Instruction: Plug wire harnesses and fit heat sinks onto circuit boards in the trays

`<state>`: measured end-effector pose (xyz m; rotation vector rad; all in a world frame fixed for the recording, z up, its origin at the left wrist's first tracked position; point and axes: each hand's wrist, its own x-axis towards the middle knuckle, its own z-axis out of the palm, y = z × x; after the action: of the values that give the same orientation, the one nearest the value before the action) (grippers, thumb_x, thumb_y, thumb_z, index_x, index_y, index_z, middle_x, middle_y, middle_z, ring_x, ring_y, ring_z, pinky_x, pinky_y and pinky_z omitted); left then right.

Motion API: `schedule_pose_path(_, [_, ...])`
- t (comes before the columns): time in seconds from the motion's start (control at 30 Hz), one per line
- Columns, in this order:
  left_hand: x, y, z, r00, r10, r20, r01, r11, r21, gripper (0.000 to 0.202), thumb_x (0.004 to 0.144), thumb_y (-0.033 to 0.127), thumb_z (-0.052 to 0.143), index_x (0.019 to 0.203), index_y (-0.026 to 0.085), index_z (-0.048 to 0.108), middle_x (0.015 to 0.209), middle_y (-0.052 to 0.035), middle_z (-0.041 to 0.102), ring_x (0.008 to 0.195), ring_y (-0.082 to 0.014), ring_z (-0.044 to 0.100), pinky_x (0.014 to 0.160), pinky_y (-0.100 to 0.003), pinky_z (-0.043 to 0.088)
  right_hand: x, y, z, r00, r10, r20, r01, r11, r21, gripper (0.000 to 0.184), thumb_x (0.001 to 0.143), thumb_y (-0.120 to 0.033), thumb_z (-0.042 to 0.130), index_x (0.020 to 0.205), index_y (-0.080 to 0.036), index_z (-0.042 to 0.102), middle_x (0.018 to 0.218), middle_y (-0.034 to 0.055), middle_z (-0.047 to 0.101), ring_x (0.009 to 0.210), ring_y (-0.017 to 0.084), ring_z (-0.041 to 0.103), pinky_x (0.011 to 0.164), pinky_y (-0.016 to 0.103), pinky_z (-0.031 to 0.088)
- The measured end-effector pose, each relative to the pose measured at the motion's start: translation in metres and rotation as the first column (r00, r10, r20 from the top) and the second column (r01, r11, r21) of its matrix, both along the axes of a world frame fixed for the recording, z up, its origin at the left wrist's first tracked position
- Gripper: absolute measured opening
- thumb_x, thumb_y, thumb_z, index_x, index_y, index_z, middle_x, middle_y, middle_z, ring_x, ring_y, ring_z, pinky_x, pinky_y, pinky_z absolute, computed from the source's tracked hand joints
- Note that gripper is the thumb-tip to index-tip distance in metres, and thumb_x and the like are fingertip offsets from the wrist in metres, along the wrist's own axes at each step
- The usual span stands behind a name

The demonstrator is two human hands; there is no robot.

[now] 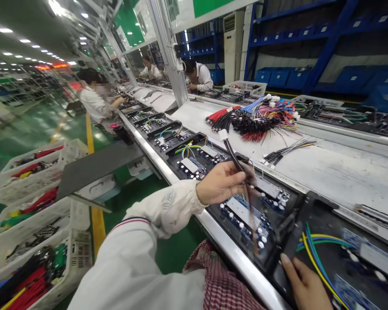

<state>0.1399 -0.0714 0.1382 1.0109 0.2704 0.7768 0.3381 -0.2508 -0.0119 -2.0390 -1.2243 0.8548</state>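
Observation:
My left hand (224,183) is closed in a pinch on a black-and-red wire lead (233,157) with a white connector (223,134) at its upper end. It hovers over a black tray carrying a blue circuit board (245,217) on the conveyor line. My right hand (305,284) sits at the bottom edge, fingers resting on the near rim of the neighbouring black tray (289,245), which holds boards with yellow, blue and green wires (313,249).
Several more trays with boards (168,137) run down the line to the left. A pile of coloured wire harnesses (258,118) lies on the white bench. White baskets of wires (35,241) stand at my left. Other people (98,101) work further along.

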Motion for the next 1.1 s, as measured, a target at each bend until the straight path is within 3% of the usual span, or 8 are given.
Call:
schedule_pose_path(0.2, [0.065,0.004,-0.012,0.967,-0.213,-0.140,0.207,0.977,-0.058,0.024,0.066,0.024,0.076,0.080,0.011,0.061,0.068,-0.0009,0.063,0.066,-0.0134,0.065,0.068,-0.030,0.055,-0.048,0.042,0.027,0.973,0.230,-0.036,-0.228,0.973,0.044,0.053,0.082,-0.064,0.030,0.064,-0.020,0.053,0.064,0.0076,0.062,0.061,0.021,0.054,0.059,0.033,0.045])
schedule_pose_path(0.33, [0.094,0.015,-0.021,0.953,-0.216,-0.214,0.204,0.976,-0.078,0.032,0.058,0.018,0.080,0.082,0.013,0.059,0.072,-0.0004,0.066,0.062,-0.0140,0.067,0.057,-0.022,0.055,0.001,0.028,0.060,0.889,0.452,-0.072,-0.453,0.892,0.009,0.036,0.086,-0.046,0.042,0.074,-0.018,0.061,0.073,0.0057,0.064,0.066,0.018,0.055,0.063,0.030,0.043])
schedule_pose_path(0.4, [0.100,0.022,-0.025,0.942,-0.225,-0.249,0.211,0.974,-0.085,0.038,0.053,0.020,0.083,0.080,0.013,0.058,0.070,0.0003,0.066,0.060,-0.0149,0.067,0.054,-0.022,0.055,0.037,0.011,0.080,0.920,0.392,-0.018,-0.393,0.920,-0.016,0.027,0.085,-0.038,0.046,0.082,-0.019,0.065,0.078,0.0044,0.066,0.070,0.018,0.056,0.066,0.029,0.043])
schedule_pose_path(0.5, [0.110,0.027,-0.034,0.889,-0.317,-0.332,0.308,0.948,-0.079,0.040,0.051,0.025,0.084,0.078,0.012,0.057,0.063,-0.0009,0.065,0.057,-0.0158,0.066,0.051,-0.023,0.056,0.073,0.003,0.105,0.984,0.111,0.141,-0.117,0.993,0.033,0.029,0.084,-0.039,0.048,0.076,-0.018,0.066,0.072,0.0053,0.065,0.068,0.018,0.055,0.064,0.030,0.042])
schedule_pose_path(0.57, [0.121,0.026,-0.041,0.857,-0.350,-0.378,0.352,0.934,-0.067,0.040,0.051,0.026,0.083,0.078,0.012,0.057,0.063,-0.0014,0.066,0.053,-0.0142,0.064,0.049,-0.022,0.056,0.078,0.017,0.111,0.987,0.145,0.072,-0.150,0.986,0.076,0.033,0.084,-0.043,0.048,0.076,-0.017,0.066,0.071,0.0041,0.064,0.067,0.016,0.054,0.063,0.028,0.041])
schedule_pose_path(0.73, [0.143,0.030,-0.054,0.835,-0.320,-0.447,0.338,0.940,-0.041,0.036,0.056,0.023,0.080,0.080,0.012,0.055,0.060,0.0014,0.062,0.047,-0.0119,0.062,0.047,-0.022,0.055,0.067,0.063,0.098,0.961,0.203,-0.187,-0.189,0.978,0.088,0.026,0.078,-0.039,0.060,0.069,-0.015,0.065,0.052,-0.0032,0.052,0.049,0.009,0.043,0.049,0.023,0.033])
schedule_pose_path(0.9, [0.146,0.058,-0.060,0.829,-0.278,-0.485,0.309,0.951,-0.017,0.032,0.061,0.021,0.077,0.080,0.013,0.053,0.059,0.0035,0.058,0.046,-0.0103,0.060,0.045,-0.022,0.055,0.084,0.065,0.087,0.926,0.283,-0.251,-0.301,0.953,-0.036,0.022,0.074,-0.037,0.067,0.067,-0.016,0.068,0.053,-0.0021,0.058,0.048,0.009,0.048,0.049,0.023,0.036])
schedule_pose_path(1.1, [0.158,0.081,-0.076,0.851,-0.195,-0.489,0.209,0.978,-0.026,0.028,0.069,0.020,0.072,0.079,0.015,0.046,0.058,0.0052,0.055,0.045,-0.0090,0.058,0.045,-0.023,0.054,0.115,0.108,0.060,0.960,-0.036,0.277,0.018,0.998,0.066,0.015,0.080,-0.028,0.063,0.080,-0.014,0.071,0.077,0.0061,0.070,0.070,0.016,0.062,0.067,0.026,0.043])
